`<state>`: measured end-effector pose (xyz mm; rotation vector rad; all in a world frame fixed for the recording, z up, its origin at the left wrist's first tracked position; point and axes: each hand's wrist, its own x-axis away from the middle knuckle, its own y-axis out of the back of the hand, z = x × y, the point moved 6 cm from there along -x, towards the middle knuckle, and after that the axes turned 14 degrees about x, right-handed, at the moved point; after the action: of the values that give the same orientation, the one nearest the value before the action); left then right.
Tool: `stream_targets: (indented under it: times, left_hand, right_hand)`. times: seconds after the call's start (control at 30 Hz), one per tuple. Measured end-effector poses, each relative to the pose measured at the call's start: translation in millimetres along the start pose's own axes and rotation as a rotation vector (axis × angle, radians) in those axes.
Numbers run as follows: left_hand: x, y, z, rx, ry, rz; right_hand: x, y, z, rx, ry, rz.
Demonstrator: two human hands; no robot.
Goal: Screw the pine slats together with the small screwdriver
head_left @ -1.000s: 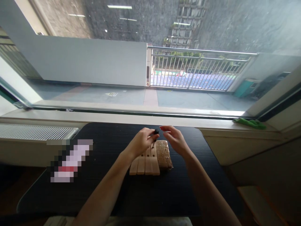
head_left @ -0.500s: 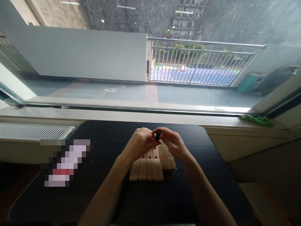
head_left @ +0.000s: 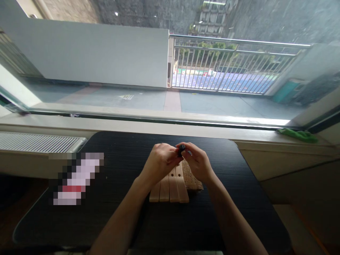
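A small black cylindrical object [head_left: 181, 150] is pinched between both hands above the far half of the table; its exact kind is too small to make out. My left hand [head_left: 161, 160] has its fingers closed on the object's left side. From the right, the thumb and fingertips of my right hand [head_left: 198, 161] grip the same object. Beneath the hands lie several pale wooden strips [head_left: 169, 191] side by side, with dark round holes near their upper parts. A brown, rough-textured flat piece [head_left: 193, 179] sits beside and partly under the strips. My hands hide the far ends of both.
All this rests on a black table [head_left: 119, 219] with rounded corners. A pixelated pinkish item [head_left: 81, 179] lies at its left. Behind run a window sill [head_left: 148, 125] and a large window, with a green cloth [head_left: 297, 135] on the sill. A white radiator [head_left: 39, 142] stands at left.
The view has tilted and shifted slightly. The right thumb and fingers have moved around the black object, and it is turned a little between my hands.
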<state>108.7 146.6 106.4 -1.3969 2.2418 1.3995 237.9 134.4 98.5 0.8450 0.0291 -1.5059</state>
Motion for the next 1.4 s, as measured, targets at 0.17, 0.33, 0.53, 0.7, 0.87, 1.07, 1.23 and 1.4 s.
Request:
stream_targets:
  times: [0.17,0.33,0.53,0.7,0.87,1.07,1.23,1.4]
  left_hand:
    - [-1,-2,-2,-0.023,0.005,-0.007]
    - [6,8,18,0.064,0.09,-0.049]
    - [29,6,71,0.557,0.475,-0.253]
    - [36,-6,80,0.583,0.548,-0.311]
    - [38,-7,86,0.551,0.518,-0.299]
    - [47,-3,98,0.561,0.549,-0.436]
    - [47,-5,100,0.574,0.582,-0.419]
    - [50,-7,105,0.63,0.636,-0.47]
  right_hand:
    - [0,2,-2,0.069,0.011,-0.04]
    - [0,3,-1,0.155,0.026,-0.042]
    - [-6,12,11,0.326,0.052,0.092]
    - [-17,20,30,0.523,0.124,0.332]
    - [-29,20,49,0.754,0.106,0.592]
    - [-41,20,59,0.935,0.04,0.779]
    - [-47,15,62,1.029,0.045,0.867]
    - [-48,10,62,1.129,0.059,0.921]
